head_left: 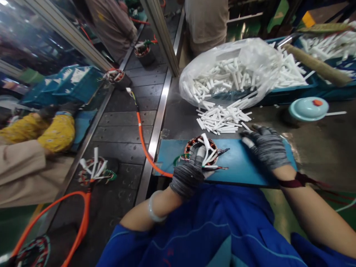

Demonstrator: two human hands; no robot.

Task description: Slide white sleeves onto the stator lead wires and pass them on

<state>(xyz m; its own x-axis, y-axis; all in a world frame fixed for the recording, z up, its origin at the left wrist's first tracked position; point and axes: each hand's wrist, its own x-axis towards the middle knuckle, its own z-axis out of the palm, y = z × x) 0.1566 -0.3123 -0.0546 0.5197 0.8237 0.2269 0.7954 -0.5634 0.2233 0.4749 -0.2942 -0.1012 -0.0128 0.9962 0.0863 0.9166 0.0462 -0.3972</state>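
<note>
**Left hand (190, 170) on a wire coil (191, 144), right hand (268, 146) by the white tubes (222, 120)**

At far left, a co-worker's yellow sleeves (58, 129) lie near blue bins (80, 91). Next comes a dark conveyor (122, 135) carrying more coils, one with white tubes standing up from it (96, 168). An orange cable (143, 139) crosses the metal rail (155, 135) to the left wrist. The coil being handled sits on a blue mat (236, 163) before the person, short tubes poking from its top. The gloved left hand bends its fingers onto it; whether they grip a tube cannot be told. Beyond, loose tubes spill from a clear plastic bag (194, 68). The gloved right hand is loosely open above the mat's right part, fingertips just beside the pile, with nothing seen in its grasp. Farther right stands a lidded cup (308, 109).
</note>
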